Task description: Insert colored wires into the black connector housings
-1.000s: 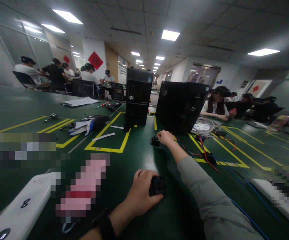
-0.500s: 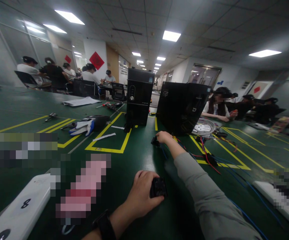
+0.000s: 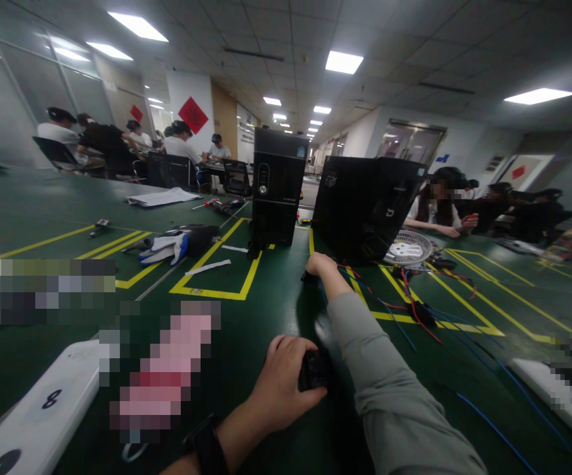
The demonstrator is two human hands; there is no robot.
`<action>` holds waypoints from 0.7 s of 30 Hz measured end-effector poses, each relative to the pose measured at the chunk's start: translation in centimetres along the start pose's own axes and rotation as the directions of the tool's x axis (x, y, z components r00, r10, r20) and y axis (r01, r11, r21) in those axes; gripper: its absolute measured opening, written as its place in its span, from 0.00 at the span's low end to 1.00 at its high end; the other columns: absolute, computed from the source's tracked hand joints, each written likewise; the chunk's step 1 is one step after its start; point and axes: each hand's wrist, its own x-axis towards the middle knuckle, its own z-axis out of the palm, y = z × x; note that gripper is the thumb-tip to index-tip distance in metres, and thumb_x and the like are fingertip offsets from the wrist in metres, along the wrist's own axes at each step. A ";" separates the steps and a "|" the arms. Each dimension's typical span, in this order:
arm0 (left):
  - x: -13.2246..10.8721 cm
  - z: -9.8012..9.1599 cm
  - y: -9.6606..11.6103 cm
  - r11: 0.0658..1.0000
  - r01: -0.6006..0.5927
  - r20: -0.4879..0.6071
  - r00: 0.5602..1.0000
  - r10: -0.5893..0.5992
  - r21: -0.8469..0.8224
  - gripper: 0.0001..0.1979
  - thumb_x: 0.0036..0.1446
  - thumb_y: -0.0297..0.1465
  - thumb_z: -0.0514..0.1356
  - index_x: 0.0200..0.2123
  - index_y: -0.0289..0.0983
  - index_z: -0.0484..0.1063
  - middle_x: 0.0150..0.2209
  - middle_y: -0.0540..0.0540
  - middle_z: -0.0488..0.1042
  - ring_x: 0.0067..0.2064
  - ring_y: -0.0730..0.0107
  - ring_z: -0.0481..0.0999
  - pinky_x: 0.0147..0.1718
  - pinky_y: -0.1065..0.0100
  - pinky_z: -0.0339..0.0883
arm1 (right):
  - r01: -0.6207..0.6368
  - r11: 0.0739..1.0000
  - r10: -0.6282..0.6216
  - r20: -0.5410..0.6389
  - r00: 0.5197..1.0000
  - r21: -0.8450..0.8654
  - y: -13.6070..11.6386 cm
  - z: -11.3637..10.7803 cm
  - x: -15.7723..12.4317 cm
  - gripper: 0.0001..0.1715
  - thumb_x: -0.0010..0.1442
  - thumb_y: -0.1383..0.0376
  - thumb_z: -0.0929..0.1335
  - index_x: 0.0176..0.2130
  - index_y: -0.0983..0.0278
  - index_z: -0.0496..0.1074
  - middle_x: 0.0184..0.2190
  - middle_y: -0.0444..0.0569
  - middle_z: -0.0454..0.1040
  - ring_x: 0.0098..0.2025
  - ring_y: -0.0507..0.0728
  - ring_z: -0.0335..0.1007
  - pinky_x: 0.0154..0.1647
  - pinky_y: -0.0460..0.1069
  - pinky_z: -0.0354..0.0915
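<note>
My left hand (image 3: 286, 376) is wrapped round the side of a small black block-like part (image 3: 314, 369), which looks like an electrical component and sits low over the green table. Farther out, my right hand (image 3: 322, 264) reaches forward with its fingers curled down on another small black piece (image 3: 308, 276); most of it is hidden, so its kind is unclear. Blue and red wires with a dark connector (image 3: 421, 314) lie to the right of my right forearm.
Two black computer towers (image 3: 278, 188) (image 3: 359, 208) stand ahead. A white basket (image 3: 409, 247) is beside the right one. Gloves (image 3: 164, 249), a drill-like tool (image 3: 101, 227), papers (image 3: 163, 196) and a white numbered device (image 3: 43, 402) lie leftward. A person (image 3: 444, 204) sits across the table.
My right forearm has swung slightly left, and my right hand now covers more of the small black piece. My left hand keeps its hold on the block. More blue wire shows on the right.
</note>
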 end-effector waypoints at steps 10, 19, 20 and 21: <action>-0.1 -0.2 0.2 1.000 -0.017 0.004 1.000 0.016 0.018 0.21 0.43 0.30 0.66 0.42 0.42 0.66 0.42 0.47 0.70 0.46 0.56 0.66 0.50 0.56 0.55 | -0.008 1.000 0.009 -0.028 1.000 0.010 1.0 0.2 -2.0 0.17 0.63 0.61 0.65 0.49 0.66 0.67 0.47 0.51 0.69 0.43 0.57 0.69 0.42 0.55 0.68; -0.2 -0.1 0.0 1.000 -0.015 -0.013 1.000 0.015 0.010 0.21 0.44 0.31 0.66 0.43 0.42 0.65 0.43 0.47 0.70 0.47 0.55 0.66 0.49 0.55 0.55 | 0.055 0.994 -0.092 -0.434 0.896 -0.099 8.9 -1.3 -8.8 0.21 0.67 0.59 0.58 0.56 0.60 0.61 0.55 0.51 0.62 0.55 0.60 0.59 0.53 0.58 0.58; -0.2 -0.1 0.0 1.000 -0.013 -0.013 1.000 0.013 0.012 0.21 0.44 0.31 0.66 0.43 0.41 0.65 0.43 0.47 0.70 0.47 0.55 0.66 0.49 0.55 0.56 | 0.023 0.993 -0.070 -0.435 0.898 -0.113 10.8 -1.6 -9.6 0.20 0.67 0.59 0.56 0.56 0.59 0.63 0.55 0.51 0.63 0.56 0.60 0.58 0.54 0.57 0.57; -0.2 -0.1 0.0 1.000 -0.011 -0.013 1.000 0.011 0.015 0.21 0.44 0.32 0.66 0.43 0.41 0.66 0.43 0.46 0.69 0.47 0.55 0.66 0.49 0.54 0.56 | -0.017 0.992 -0.039 -0.428 0.903 -0.126 12.9 -1.9 -10.3 0.21 0.67 0.59 0.56 0.55 0.59 0.64 0.54 0.52 0.64 0.57 0.61 0.57 0.54 0.57 0.56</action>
